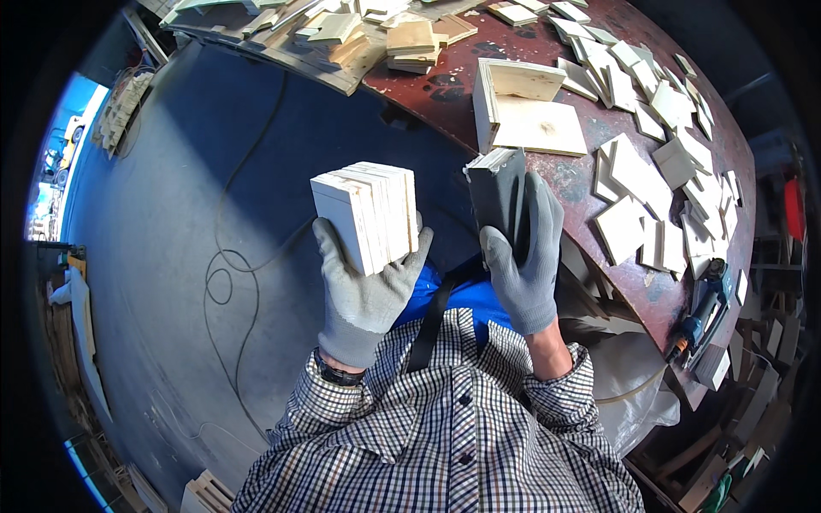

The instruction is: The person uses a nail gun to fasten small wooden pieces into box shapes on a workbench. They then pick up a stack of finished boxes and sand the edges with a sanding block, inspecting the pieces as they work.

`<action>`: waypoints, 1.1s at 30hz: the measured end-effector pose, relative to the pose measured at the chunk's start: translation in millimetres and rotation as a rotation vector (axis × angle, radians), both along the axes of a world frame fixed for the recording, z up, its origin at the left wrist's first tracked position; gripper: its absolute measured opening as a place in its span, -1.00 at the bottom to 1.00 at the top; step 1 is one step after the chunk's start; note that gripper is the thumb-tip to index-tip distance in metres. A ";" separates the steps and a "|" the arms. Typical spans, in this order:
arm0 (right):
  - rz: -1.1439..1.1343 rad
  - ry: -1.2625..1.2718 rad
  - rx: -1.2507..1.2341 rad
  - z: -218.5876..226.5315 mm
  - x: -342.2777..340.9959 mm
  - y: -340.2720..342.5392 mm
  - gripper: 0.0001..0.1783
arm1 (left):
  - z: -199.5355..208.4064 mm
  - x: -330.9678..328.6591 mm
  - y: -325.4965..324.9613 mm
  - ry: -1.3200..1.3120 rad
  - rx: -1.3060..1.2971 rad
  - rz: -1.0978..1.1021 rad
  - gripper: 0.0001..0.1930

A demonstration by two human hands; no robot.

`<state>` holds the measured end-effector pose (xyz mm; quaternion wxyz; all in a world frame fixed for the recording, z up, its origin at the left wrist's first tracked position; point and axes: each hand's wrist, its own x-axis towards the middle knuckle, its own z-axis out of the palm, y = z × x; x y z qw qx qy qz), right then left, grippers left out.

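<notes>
In my left hand (366, 286) is an upright stack of small pale plywood pieces (376, 214), pressed together with their edges side by side. The gloved fingers and thumb clasp it from below. My right hand (526, 265), also gloved in grey, grips a flat dark-faced block (498, 198) with a pale, rough top edge; whether it is one piece or several, I cannot tell. The two held things are apart, raised in front of my body. Just beyond the right hand, a plywood corner frame (539, 126) with two raised sides rests on the table.
The dark red table (581, 184) carries many loose plywood pieces (637, 175) on the right. A blue power tool (705, 308) lies at its right edge. Stacked wood pieces (412, 43) stand at the far side. A cable (224, 252) loops over the grey floor (154, 282) at left.
</notes>
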<state>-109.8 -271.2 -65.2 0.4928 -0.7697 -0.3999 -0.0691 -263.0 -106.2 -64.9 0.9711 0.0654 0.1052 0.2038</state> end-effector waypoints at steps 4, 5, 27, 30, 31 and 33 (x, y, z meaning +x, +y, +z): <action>0.033 -0.009 0.032 -0.6 -1.6 1.0 -0.12 | 0.3 -1.1 5.5 -0.209 0.010 -0.145 -0.08; 0.035 -0.021 0.031 -0.1 -2.3 1.7 -0.13 | 0.8 -0.7 5.6 -0.243 0.012 -0.168 -0.09; 0.013 0.020 0.030 -2.1 -1.7 -3.7 -0.16 | 0.2 1.4 -2.6 -0.147 -0.046 -0.129 -0.26; 0.011 0.020 0.029 -4.6 -1.1 -4.9 -0.15 | -1.5 2.7 -4.7 -0.208 -0.031 -0.124 -0.27; 0.008 0.022 0.026 -5.3 -1.2 -5.4 -0.15 | -1.5 2.6 -5.3 -0.208 -0.041 -0.123 -0.28; -0.005 0.036 0.010 -3.0 -2.2 -6.9 -0.15 | -2.7 1.6 -3.8 -0.229 -0.048 -0.160 -0.28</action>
